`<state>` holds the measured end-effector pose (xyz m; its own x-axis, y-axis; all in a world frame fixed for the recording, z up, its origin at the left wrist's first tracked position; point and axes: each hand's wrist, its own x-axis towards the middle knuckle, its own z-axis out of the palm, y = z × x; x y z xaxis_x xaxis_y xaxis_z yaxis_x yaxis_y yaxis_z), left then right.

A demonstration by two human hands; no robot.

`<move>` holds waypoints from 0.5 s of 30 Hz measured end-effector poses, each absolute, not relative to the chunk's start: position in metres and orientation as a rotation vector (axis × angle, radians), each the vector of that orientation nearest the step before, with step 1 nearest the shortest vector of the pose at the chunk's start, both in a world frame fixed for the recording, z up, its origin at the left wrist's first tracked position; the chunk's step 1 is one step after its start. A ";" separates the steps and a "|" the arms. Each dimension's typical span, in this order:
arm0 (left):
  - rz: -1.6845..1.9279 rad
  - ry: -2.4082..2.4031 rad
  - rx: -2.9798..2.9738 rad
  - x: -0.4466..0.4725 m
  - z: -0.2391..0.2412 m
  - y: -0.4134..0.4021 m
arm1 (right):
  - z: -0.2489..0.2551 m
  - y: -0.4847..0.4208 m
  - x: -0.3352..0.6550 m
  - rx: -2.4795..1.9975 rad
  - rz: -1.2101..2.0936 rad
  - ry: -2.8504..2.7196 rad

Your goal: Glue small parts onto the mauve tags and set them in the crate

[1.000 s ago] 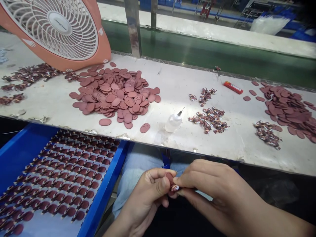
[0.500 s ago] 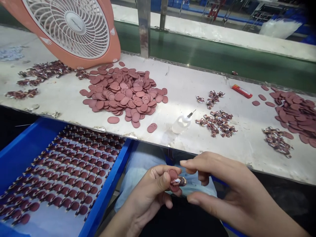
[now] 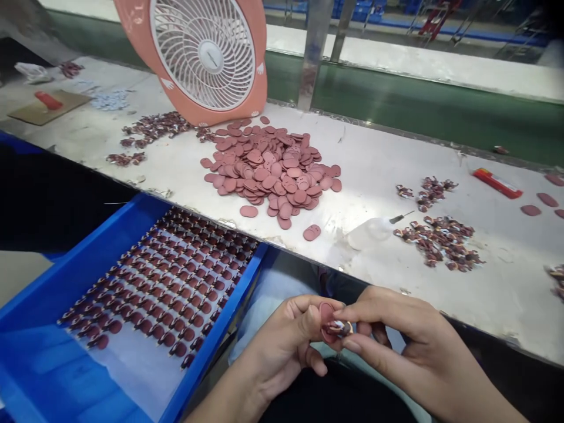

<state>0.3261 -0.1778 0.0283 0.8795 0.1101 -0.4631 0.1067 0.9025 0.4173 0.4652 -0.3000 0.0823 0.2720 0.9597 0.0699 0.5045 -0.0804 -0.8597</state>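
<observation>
Well, what do the hands have, down over the lap [image 3: 282,288]?

Left hand [image 3: 286,335] pinches a reddish disc [image 3: 326,314] between thumb and fingers, its face turned up. Right hand [image 3: 396,341] is closed, thumb and forefinger, on a small figure [image 3: 341,329] that lies against the disc's lower half. Both sit below the table edge. I'd guess they are held close to the body for a steady grip and a near look.

And the tray [image 3: 53,282]?

Blue, just left of the left hand, its far end tucked under the table [image 3: 379,170]. Rows [image 3: 176,288] of disc-with-figure pieces lie flat on a pale liner, and the near end is bare. They are laid singly, probably so that none rubs another.

On the table?

A white, worn, stained top. A pile [image 3: 273,173] of discs lies ahead on the left, with a few strays near the edge. A clear bottle [image 3: 370,232] with a needle tip lies on its side straight ahead, and a heap [image 3: 440,244] of figures is just right of it. Everything seems sorted by kind and kept within reach. A red lighter [image 3: 497,182] lies farther right.

Beyond?

An orange fan [image 3: 207,56] stands at the back, facing the seat. Then a green belt [image 3: 396,111] runs along the table behind a steel post [image 3: 315,53], with another long pale surface past it.
</observation>
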 end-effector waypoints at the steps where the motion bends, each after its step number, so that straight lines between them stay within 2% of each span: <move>1: 0.010 0.488 0.441 0.324 0.028 -0.177 | 0.082 -0.297 0.464 -1.713 0.666 -1.360; 6: 0.054 0.501 0.419 0.316 0.022 -0.171 | 0.076 -0.284 0.458 -1.739 0.502 -1.440; 11: 0.471 0.810 0.549 0.306 0.027 -0.173 | 0.051 -0.275 0.445 -1.785 0.135 -1.517; 15: 0.570 0.861 0.690 0.297 0.032 -0.173 | 0.027 -0.265 0.430 -1.684 -0.050 -1.629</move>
<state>0.2972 -0.1730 0.0320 0.5325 0.6949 -0.4834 -0.1736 0.6486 0.7411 0.4298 -0.2647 0.0272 0.1782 0.8328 0.5240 0.8636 0.1229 -0.4890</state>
